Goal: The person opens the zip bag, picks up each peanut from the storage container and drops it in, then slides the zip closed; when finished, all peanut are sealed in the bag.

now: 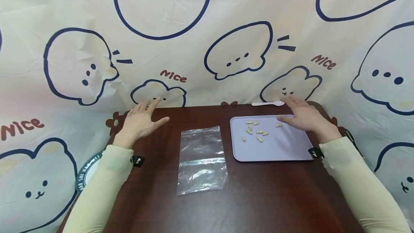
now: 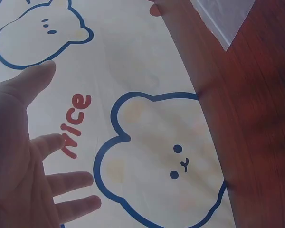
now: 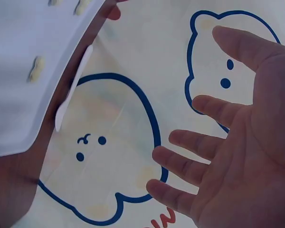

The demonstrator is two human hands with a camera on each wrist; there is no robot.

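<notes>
While peanuts (image 1: 260, 132) lie on a lilac tray (image 1: 271, 149) right of a clear bag (image 1: 202, 173) on the desk (image 1: 258, 197), the right hand (image 1: 305, 116) near the tray and the left hand (image 1: 139, 124) left of the bag are empty, fingers spread.

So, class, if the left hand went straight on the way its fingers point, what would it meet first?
The left hand would probably meet the cartoon-printed cloth behind the table; nothing else shows in between, though how far off the cloth is cannot be judged.
</notes>
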